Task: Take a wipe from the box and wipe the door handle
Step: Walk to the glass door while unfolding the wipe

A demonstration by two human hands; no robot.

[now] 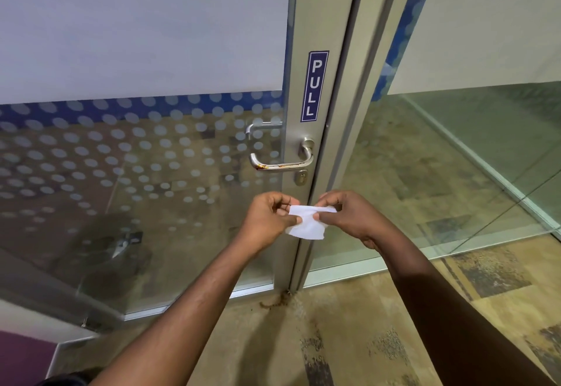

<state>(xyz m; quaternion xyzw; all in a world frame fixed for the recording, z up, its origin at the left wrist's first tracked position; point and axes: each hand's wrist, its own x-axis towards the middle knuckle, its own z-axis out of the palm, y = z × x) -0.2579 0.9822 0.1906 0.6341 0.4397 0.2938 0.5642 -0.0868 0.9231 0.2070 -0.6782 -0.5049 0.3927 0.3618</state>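
We hold the wipe (306,222) between both hands, just below the door handle (280,163), which sits at twelve o'clock from our hands. The left hand (270,218) pinches the wipe's left edge with a closed grip; the right hand (349,217) pinches its right edge the same way. The box is not in view. The wipe looks partly bunched, so we judge the step in hand is opening it out. To do this well, we should spread it flat and then fold it over the lever. Reddish-brown smears (274,167) line the lever's underside, from its bend at nine o'clock toward the keyhole (301,177), so that underside likely needs firm, repeated strokes.
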